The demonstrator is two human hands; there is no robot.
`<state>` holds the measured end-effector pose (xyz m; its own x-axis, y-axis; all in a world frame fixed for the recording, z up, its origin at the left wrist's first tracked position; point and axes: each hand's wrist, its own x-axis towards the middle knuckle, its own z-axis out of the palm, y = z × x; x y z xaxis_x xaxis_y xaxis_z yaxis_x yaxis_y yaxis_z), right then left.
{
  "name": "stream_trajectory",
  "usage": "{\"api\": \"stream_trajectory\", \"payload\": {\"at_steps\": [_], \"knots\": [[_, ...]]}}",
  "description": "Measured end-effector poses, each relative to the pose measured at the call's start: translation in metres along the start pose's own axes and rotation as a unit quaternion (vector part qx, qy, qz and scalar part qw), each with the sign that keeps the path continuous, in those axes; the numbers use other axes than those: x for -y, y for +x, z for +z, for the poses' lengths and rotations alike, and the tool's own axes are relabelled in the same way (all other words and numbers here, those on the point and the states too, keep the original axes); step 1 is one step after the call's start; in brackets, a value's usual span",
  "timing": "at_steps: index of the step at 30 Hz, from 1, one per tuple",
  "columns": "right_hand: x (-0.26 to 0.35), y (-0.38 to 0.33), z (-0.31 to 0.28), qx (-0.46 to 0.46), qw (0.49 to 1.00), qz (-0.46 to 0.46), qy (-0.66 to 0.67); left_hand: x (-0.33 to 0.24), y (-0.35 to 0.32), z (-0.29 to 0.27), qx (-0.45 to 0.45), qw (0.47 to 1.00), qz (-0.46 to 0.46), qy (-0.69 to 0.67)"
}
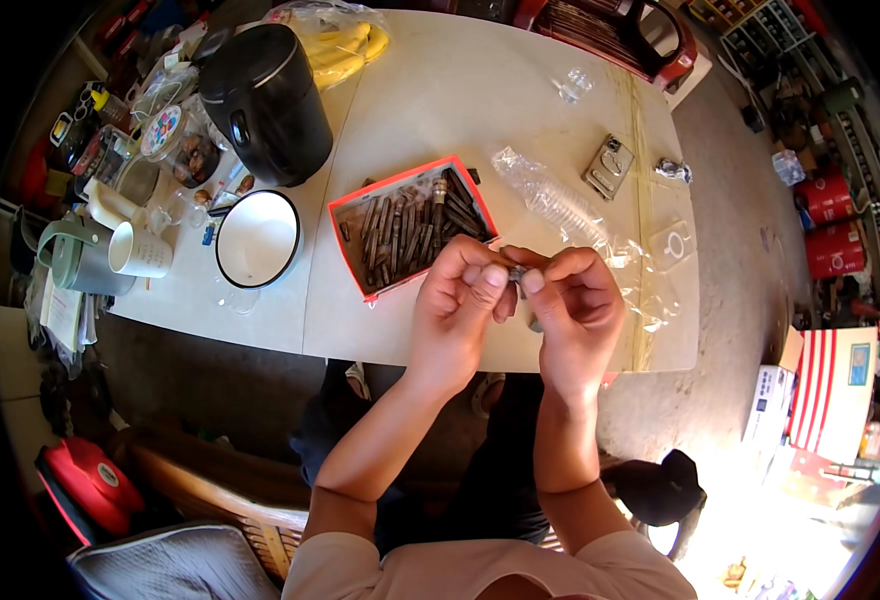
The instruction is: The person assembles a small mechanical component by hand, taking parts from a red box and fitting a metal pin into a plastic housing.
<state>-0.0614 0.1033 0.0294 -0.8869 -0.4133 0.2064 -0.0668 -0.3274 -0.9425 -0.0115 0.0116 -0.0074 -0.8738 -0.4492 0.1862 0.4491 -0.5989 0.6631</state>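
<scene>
Two hands, fingers pinched on small metallic piece, mostly hidden, shape unclear

The piece I held was grey, the box red, its rods dark brown, the bowl black-rimmed white, a panel red-striped cream.

At six o'clock we wear a plain, pale beige fabric shirt with a rounded neckline. Its short left sleeve sits near seven o'clock, its matching short right sleeve near five. Past the sleeves our forearms, left hand and right hand are bare. Our dark cloth trousers show from five to seven o'clock; pale footwear peeks out around half past seven, its detail too small to tell.
</scene>
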Motion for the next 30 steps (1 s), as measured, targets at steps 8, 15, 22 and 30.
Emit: {"api": "stream_trajectory", "payload": {"at_steps": [8, 15, 22, 30], "knots": [[0.004, 0.005, -0.005, -0.026, 0.995, 0.028, 0.091, 0.004, 0.003, 0.003, 0.016, 0.996, -0.036, -0.081], [0.011, 0.0, -0.002, 0.0, 1.0, -0.006, -0.018, 0.005, 0.001, 0.005, 0.001, 1.0, -0.015, -0.014], [0.014, -0.002, -0.002, -0.011, 0.999, 0.0, -0.037, 0.002, -0.003, 0.006, -0.001, 0.995, 0.036, 0.097], [0.008, 0.001, -0.005, -0.002, 1.0, -0.02, -0.02, 0.004, -0.001, -0.001, 0.021, 0.996, 0.025, 0.078]]}}
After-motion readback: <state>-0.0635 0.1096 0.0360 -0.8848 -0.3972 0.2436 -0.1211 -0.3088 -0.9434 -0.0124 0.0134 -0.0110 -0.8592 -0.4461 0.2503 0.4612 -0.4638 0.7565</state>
